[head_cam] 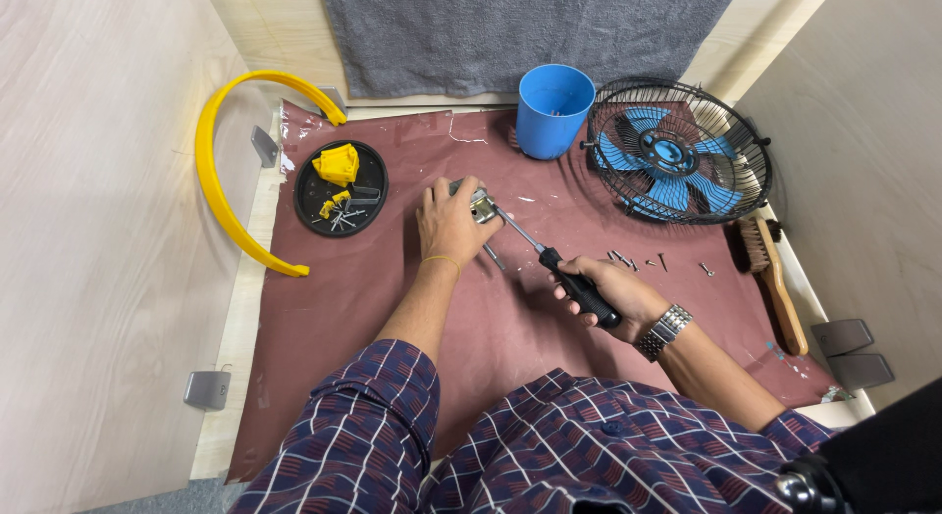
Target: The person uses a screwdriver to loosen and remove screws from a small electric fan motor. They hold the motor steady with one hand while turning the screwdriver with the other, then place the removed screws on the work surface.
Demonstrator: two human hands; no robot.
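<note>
Near the mat's middle, the left hand clasps a small metal part. The right hand grips a screwdriver, its tip at the part. Screws lie just beside it.

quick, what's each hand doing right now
Left hand: closed on a small metal part, pinning it to the mat.
Right hand: gripping a black-handled screwdriver.

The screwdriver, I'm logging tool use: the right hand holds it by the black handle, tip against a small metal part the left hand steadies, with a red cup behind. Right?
Not quite. The cup is blue, as the head view shows. The rest holds: the right hand grips the screwdriver by its black handle, tip at the metal part under the left hand.
</note>
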